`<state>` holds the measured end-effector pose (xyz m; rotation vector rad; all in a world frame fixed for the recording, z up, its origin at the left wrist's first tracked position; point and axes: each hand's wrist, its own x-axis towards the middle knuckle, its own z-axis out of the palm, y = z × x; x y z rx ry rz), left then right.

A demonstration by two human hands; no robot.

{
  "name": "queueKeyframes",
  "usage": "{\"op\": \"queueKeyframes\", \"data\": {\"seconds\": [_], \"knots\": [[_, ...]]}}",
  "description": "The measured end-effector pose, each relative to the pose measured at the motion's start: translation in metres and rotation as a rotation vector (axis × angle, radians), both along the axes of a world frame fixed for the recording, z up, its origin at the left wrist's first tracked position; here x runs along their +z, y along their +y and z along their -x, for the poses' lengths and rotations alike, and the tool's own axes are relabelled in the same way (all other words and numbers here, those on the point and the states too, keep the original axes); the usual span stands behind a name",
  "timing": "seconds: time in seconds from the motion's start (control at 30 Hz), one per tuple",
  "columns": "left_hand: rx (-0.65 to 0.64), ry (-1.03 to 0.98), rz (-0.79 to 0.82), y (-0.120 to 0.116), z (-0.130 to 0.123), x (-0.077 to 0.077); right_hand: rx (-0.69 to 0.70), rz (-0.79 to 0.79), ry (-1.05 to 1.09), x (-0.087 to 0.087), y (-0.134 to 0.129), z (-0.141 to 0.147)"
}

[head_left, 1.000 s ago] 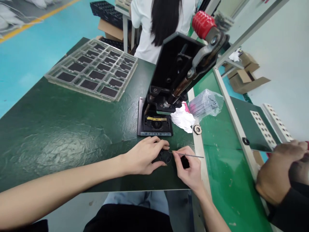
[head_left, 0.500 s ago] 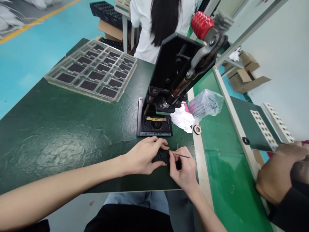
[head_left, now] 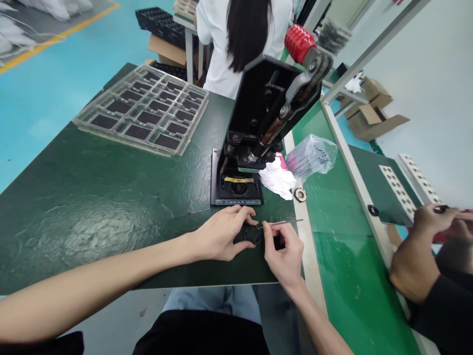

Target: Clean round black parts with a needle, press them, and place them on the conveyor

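Observation:
My left hand is curled around a small black round part on the green tabletop, thumb on the near side and fingers on the far side. Pinched in my right hand is a thin dark stick-like tool. Its near tip is at the right rim of the black part, and its other end points right. Whether the tip touches the part I cannot tell. Just beyond my hands stands a black hand press with a red grip; a yellow strip lies across its base fixture.
At the far left lies a clear compartment tray holding dark pieces. Right of the press are a crumpled white cloth, a clear bag of thin sticks and a small ring-shaped part. A co-worker's hands are at the far right.
The tool in my right hand has swung to lie flatter, its far end now further right. My right hand has drawn slightly right, while my left hand stays around the black part.

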<state>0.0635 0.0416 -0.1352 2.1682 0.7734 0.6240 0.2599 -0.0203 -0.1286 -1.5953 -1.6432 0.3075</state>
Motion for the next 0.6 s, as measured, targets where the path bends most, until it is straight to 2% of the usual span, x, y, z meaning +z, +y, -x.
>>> {"op": "queueKeyframes", "data": {"seconds": [0.07, 0.13, 0.17, 0.23, 0.33, 0.4, 0.47, 0.6], "knots": [[0.003, -0.009, -0.006, 0.000, 0.000, -0.001, -0.110, -0.024, 0.055, 0.001, 0.004, -0.005], [0.001, -0.014, -0.003, 0.001, 0.000, -0.001, -0.220, -0.115, 0.098, 0.004, 0.007, -0.012], [-0.001, -0.016, 0.000, 0.001, 0.000, -0.001, -0.231, -0.169, 0.083, 0.005, 0.008, -0.015], [-0.003, -0.014, -0.001, 0.001, 0.000, 0.000, -0.139, -0.252, -0.016, 0.008, 0.006, -0.018], [0.003, -0.016, -0.016, 0.001, 0.000, 0.001, 0.149, -0.313, -0.152, 0.009, 0.002, -0.015], [0.017, -0.035, -0.015, 0.001, 0.000, 0.001, 0.285, -0.316, -0.145, 0.006, -0.002, -0.010], [0.037, -0.052, -0.007, 0.001, 0.000, 0.000, 0.312, -0.306, -0.100, 0.003, -0.005, -0.005], [0.059, -0.035, -0.006, 0.000, 0.000, -0.001, 0.225, -0.233, 0.105, 0.002, -0.010, -0.001]]}}
